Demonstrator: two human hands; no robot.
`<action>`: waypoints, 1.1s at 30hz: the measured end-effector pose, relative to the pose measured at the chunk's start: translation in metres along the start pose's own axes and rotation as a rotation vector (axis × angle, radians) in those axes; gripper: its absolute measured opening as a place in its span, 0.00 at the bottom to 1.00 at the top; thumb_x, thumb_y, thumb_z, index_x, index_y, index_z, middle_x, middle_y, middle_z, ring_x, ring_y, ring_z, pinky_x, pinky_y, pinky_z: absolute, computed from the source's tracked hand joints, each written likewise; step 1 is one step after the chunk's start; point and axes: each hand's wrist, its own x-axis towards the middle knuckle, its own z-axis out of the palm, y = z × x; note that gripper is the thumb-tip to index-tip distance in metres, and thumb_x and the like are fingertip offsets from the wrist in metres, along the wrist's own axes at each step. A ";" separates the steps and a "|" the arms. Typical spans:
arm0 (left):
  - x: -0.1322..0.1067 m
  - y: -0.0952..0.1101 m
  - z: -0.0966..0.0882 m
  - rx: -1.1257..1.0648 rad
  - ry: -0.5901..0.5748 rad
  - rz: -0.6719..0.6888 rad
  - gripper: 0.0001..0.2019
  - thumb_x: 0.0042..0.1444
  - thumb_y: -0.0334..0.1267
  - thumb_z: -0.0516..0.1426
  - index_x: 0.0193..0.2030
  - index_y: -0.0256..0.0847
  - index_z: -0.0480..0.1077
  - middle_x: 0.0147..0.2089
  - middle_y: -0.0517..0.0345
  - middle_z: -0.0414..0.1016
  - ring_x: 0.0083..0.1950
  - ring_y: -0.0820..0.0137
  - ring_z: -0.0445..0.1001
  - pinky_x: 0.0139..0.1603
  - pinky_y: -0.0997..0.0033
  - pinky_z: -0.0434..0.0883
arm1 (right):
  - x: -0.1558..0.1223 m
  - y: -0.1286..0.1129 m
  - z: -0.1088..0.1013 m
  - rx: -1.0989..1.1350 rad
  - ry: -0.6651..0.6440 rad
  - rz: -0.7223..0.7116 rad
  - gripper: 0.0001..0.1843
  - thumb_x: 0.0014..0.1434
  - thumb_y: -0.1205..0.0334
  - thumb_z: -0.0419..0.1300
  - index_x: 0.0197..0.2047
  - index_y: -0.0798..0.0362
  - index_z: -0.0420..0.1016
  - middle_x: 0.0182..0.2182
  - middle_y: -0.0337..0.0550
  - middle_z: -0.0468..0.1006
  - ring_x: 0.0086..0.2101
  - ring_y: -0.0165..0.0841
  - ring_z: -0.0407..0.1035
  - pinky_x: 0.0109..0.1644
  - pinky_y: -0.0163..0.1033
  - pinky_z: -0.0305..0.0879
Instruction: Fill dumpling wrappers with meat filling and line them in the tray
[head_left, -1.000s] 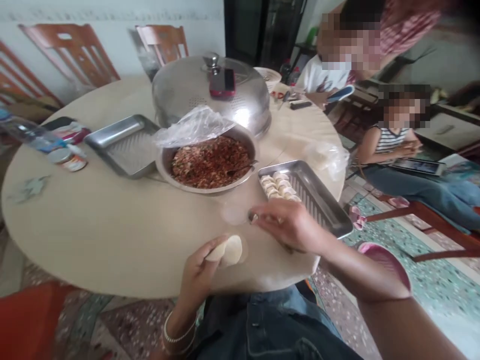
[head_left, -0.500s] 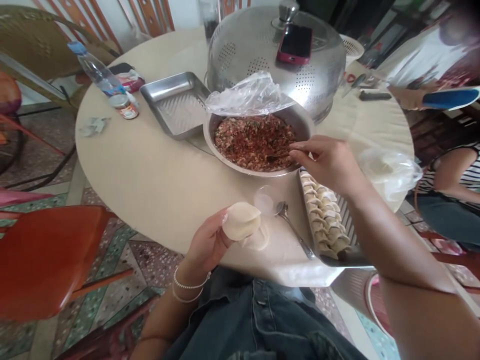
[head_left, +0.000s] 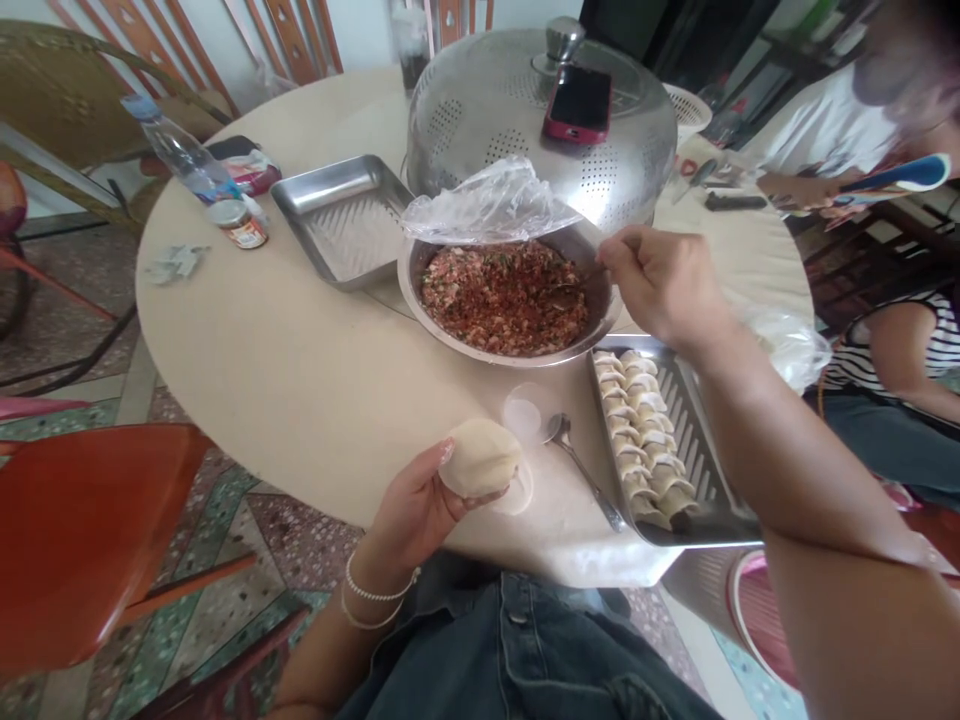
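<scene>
My left hand [head_left: 416, 505] is closed around a round dumpling wrapper [head_left: 480, 457], held over the near edge of the round table [head_left: 285, 370]. My right hand [head_left: 660, 285] grips the handle of a spoon [head_left: 574, 288] that rests in the metal bowl [head_left: 450, 343] of red minced filling [head_left: 502, 298]. Folded dumplings [head_left: 637, 420] lie in rows in a metal tray [head_left: 712, 480] under my right forearm. A second spoon [head_left: 581, 465] and a small clear dish [head_left: 523, 415] lie between the wrapper and the tray.
An empty metal tray [head_left: 341, 215], a domed perforated cover [head_left: 517, 110] with a phone [head_left: 577, 103] on top, a water bottle [head_left: 184, 160] and a jar [head_left: 236, 222] stand further back. Plastic bags lie by the bowl and at the right edge. Two seated people are at right; an orange chair [head_left: 82, 530] is at left.
My right hand left the table by the tray, reached into the filling bowl and took the spoon there. My left hand kept the wrapper, lifting it slightly. The view tilted down.
</scene>
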 end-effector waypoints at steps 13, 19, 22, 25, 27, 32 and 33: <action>0.007 -0.008 0.003 0.044 0.091 0.149 0.11 0.54 0.41 0.63 0.40 0.37 0.80 0.40 0.52 0.83 0.47 0.63 0.79 0.45 0.70 0.74 | -0.026 -0.017 -0.008 0.149 -0.036 0.072 0.19 0.65 0.48 0.52 0.30 0.50 0.73 0.24 0.38 0.73 0.25 0.28 0.66 0.31 0.36 0.59; 0.006 -0.011 0.001 0.020 0.093 0.170 0.12 0.54 0.42 0.63 0.41 0.36 0.80 0.37 0.52 0.83 0.40 0.67 0.80 0.37 0.75 0.75 | -0.032 -0.016 -0.007 0.315 -0.075 0.215 0.17 0.63 0.49 0.57 0.31 0.51 0.78 0.23 0.37 0.75 0.24 0.25 0.66 0.32 0.35 0.58; 0.005 -0.010 0.001 0.006 0.074 0.167 0.12 0.55 0.41 0.63 0.42 0.36 0.79 0.37 0.53 0.83 0.36 0.69 0.80 0.35 0.76 0.76 | -0.031 -0.009 -0.004 0.515 -0.035 0.333 0.15 0.59 0.51 0.61 0.30 0.53 0.80 0.21 0.37 0.74 0.23 0.23 0.64 0.30 0.34 0.57; 0.004 -0.007 0.003 0.002 0.069 0.185 0.11 0.56 0.40 0.62 0.41 0.35 0.79 0.36 0.53 0.83 0.35 0.70 0.80 0.34 0.78 0.76 | -0.030 0.003 0.002 0.680 0.049 0.413 0.13 0.59 0.54 0.62 0.29 0.54 0.79 0.17 0.36 0.71 0.20 0.23 0.61 0.26 0.33 0.53; 0.003 -0.005 0.005 0.007 0.061 0.201 0.10 0.56 0.39 0.62 0.41 0.34 0.79 0.36 0.53 0.83 0.36 0.69 0.81 0.35 0.78 0.76 | -0.028 0.010 0.006 0.753 0.100 0.455 0.13 0.60 0.57 0.60 0.28 0.54 0.78 0.16 0.37 0.71 0.18 0.23 0.60 0.24 0.33 0.51; 0.004 -0.001 0.010 -0.011 0.035 0.238 0.10 0.59 0.38 0.59 0.41 0.34 0.78 0.37 0.51 0.83 0.45 0.64 0.81 0.48 0.70 0.77 | -0.020 0.020 0.013 0.895 0.237 0.578 0.14 0.59 0.66 0.55 0.24 0.56 0.76 0.14 0.39 0.71 0.14 0.22 0.58 0.20 0.32 0.49; 0.005 0.001 0.012 -0.022 0.032 0.240 0.10 0.60 0.37 0.57 0.41 0.34 0.78 0.37 0.50 0.83 0.47 0.63 0.80 0.50 0.68 0.76 | -0.019 0.020 0.013 0.916 0.259 0.597 0.14 0.59 0.66 0.54 0.24 0.57 0.76 0.14 0.39 0.71 0.14 0.22 0.58 0.20 0.31 0.49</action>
